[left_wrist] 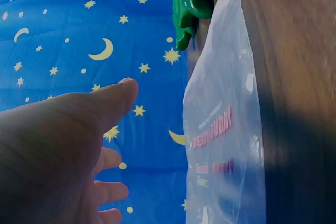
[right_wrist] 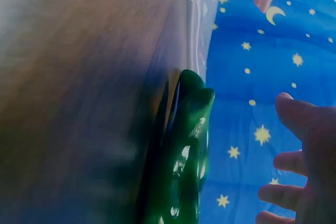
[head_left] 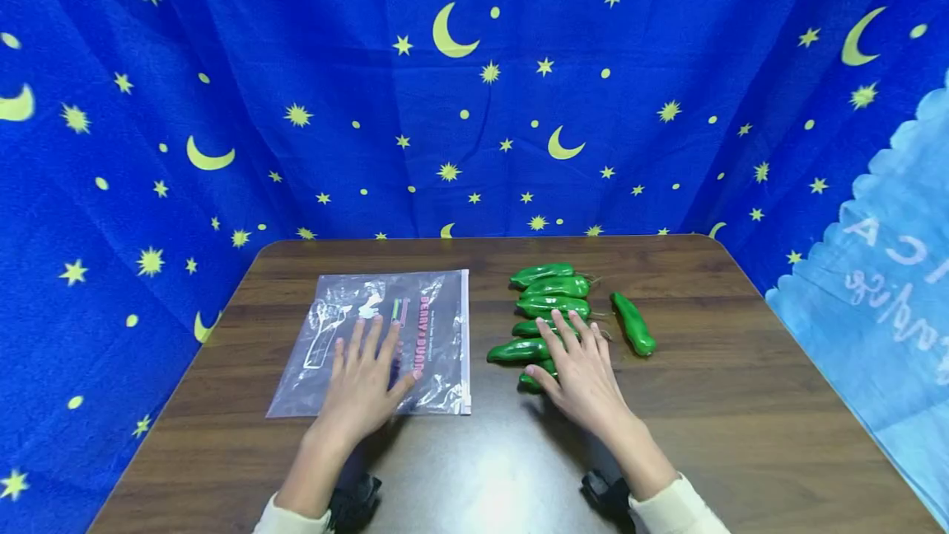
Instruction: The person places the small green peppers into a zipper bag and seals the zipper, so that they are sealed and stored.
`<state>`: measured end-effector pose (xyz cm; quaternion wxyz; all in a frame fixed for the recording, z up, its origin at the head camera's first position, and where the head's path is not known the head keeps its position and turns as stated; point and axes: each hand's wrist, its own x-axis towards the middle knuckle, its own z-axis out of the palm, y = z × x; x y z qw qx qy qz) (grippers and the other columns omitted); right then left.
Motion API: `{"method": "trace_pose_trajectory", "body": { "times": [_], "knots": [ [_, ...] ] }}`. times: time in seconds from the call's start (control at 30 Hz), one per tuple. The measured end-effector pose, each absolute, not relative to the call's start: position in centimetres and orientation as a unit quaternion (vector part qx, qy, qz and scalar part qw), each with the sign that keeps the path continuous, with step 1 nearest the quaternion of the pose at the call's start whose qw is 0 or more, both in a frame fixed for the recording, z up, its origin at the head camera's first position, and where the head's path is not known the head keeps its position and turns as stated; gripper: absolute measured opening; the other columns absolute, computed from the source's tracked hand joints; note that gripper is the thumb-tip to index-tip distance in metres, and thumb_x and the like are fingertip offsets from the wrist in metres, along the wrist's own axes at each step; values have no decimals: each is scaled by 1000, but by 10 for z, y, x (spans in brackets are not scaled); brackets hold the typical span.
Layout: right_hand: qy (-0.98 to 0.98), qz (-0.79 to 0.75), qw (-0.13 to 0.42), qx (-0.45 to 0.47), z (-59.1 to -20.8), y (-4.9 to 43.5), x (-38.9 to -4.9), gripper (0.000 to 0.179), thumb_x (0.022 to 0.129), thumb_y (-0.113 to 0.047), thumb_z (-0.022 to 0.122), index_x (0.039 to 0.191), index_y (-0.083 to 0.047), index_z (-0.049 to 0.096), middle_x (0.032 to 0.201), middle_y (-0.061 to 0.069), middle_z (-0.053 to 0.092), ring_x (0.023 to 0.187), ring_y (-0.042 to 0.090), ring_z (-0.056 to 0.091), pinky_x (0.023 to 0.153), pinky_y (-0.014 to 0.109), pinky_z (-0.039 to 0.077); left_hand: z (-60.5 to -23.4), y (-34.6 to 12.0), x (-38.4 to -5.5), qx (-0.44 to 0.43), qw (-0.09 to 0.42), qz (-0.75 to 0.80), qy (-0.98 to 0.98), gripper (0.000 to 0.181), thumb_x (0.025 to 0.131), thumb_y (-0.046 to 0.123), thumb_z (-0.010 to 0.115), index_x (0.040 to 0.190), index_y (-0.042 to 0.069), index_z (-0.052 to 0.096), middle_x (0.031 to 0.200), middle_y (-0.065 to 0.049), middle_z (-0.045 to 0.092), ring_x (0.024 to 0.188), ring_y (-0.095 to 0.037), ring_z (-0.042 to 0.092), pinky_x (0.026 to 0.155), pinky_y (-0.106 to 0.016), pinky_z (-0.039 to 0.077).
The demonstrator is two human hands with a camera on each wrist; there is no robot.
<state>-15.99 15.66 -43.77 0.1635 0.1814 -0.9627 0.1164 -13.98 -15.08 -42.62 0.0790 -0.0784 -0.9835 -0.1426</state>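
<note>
Green peppers (head_left: 552, 306) lay nearest the right hand (head_left: 582, 373), the closest of them partly hidden below its thumb and fingers, and their row ran on past its fingertips. Their long axes went mostly crosswise, from the left hand's side toward the right, with thin stems showing at the right end of several. Both hands were spread, palms down, and pinched nothing. From the right wrist, a gap showed between that hand and the peppers; from the left wrist, the left hand (head_left: 363, 386) likewise hung apart from the plastic bag (head_left: 411, 328) beneath it. That bag lay flat on the surface (head_left: 741, 402), its white zip edge (head_left: 465, 336) between the hands; whether the zip was sealed could not be told. Just beyond the right hand, to its right, a lone pepper (head_left: 633, 325) pointed mostly away. Well past both hands hung a blue starry cloth (head_left: 511, 23).
</note>
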Motion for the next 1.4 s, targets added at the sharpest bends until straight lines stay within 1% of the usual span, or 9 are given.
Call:
{"method": "trace_pose_trajectory", "body": {
  "times": [0.07,0.33,0.57,0.67,0.97,1.2,1.33,1.4],
  "knots": [
    [-963,113,157,188,-437,152,-163,68,88,-47,60,145,-16,39,149,15,37,139,39,28,114,61,19,-425,-152,-142,-79,78,-142,-984,79,87,48,60,148,8,30,154,-22,22,144,-43,11,114,-65,10],
    [-958,97,157,218,-435,139,-179,68,87,-48,60,144,-15,41,150,13,37,139,38,30,111,62,26,-423,-154,-149,-84,71,-134,-985,79,87,49,59,149,11,28,154,-21,23,144,-43,11,114,-65,9],
    [-951,102,159,246,-435,131,-194,66,87,-47,60,142,-14,43,146,15,42,137,39,33,110,62,27,-423,-155,-155,-91,63,-128,-986,79,87,48,60,150,12,26,154,-20,22,144,-43,11,115,-64,8],
    [-948,100,158,257,-436,129,-200,66,87,-47,61,141,-12,44,145,16,44,137,39,33,110,62,28,-423,-155,-158,-95,60,-133,-985,81,87,48,60,151,13,23,155,-20,21,144,-42,9,115,-64,7],
    [-951,99,125,267,-438,122,-214,66,88,-49,59,143,-15,42,148,13,40,139,37,31,112,61,25,-423,-157,-166,-101,43,-138,-984,79,89,46,58,151,14,21,156,-19,16,145,-41,6,115,-64,6],
    [-949,91,107,283,-438,117,-222,66,89,-48,57,142,-12,42,148,14,39,139,36,31,115,58,23,-424,-161,-170,-111,39,-134,-984,76,91,44,55,151,12,22,156,-19,16,144,-43,11,116,-62,8],
    [-945,84,108,297,-438,114,-225,65,89,-47,57,141,-10,44,146,16,42,138,38,32,114,58,25,-426,-162,-171,-113,26,-133,-984,77,92,45,54,151,12,18,156,-19,15,144,-42,10,116,-61,8],
    [-944,76,110,300,-438,113,-227,64,89,-47,57,140,-10,45,145,16,43,138,37,33,114,57,26,-427,-162,-172,-115,22,-132,-984,77,92,45,54,151,12,19,156,-20,15,144,-42,10,117,-60,9]
  ]
}}
